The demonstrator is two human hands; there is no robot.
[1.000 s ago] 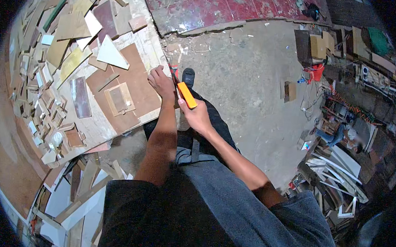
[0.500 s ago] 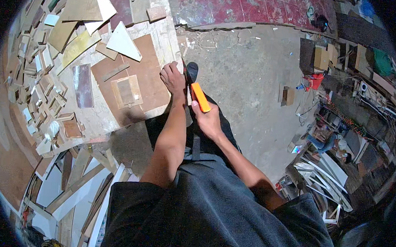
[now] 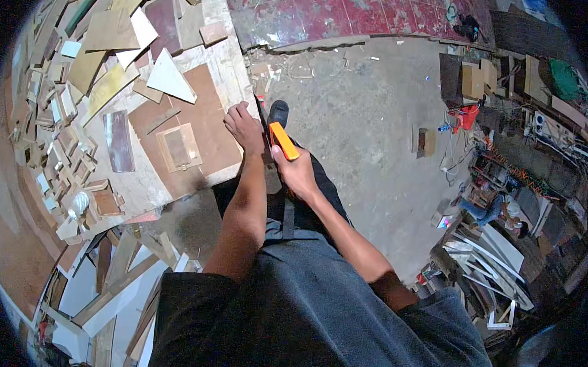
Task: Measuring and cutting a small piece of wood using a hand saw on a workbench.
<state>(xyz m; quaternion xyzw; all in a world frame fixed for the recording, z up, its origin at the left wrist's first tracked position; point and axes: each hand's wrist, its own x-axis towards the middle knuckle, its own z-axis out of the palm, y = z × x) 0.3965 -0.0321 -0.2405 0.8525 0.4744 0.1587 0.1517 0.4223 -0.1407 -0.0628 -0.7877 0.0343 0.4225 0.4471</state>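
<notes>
My left hand (image 3: 244, 128) rests palm down on the right edge of the plywood worktop (image 3: 218, 50), fingers curled over the wood there; exactly what lies under them is hidden. Just to its right, my right hand (image 3: 296, 170) grips the orange handle of a tool (image 3: 283, 140), apparently a saw, whose dark blade runs along the worktop edge and is mostly hidden. Near my left hand lie a brown sheet (image 3: 217, 106), a small framed wooden piece (image 3: 176, 147) and a white triangular offcut (image 3: 172, 77). My shoe (image 3: 278, 113) shows beyond the tool.
Many wood offcuts (image 3: 112, 34) cover the worktop's left; more planks (image 3: 123, 274) lie below it. Concrete floor (image 3: 370, 121) meets red tiling (image 3: 356, 11). At right are a red bucket (image 3: 468, 117), cables, white strips (image 3: 489, 267) and another person (image 3: 492, 210) among boards.
The head view swung slightly and came most of the way back. Both hands and the orange-handled tool shifted only a little along the worktop edge, keeping their hold.
</notes>
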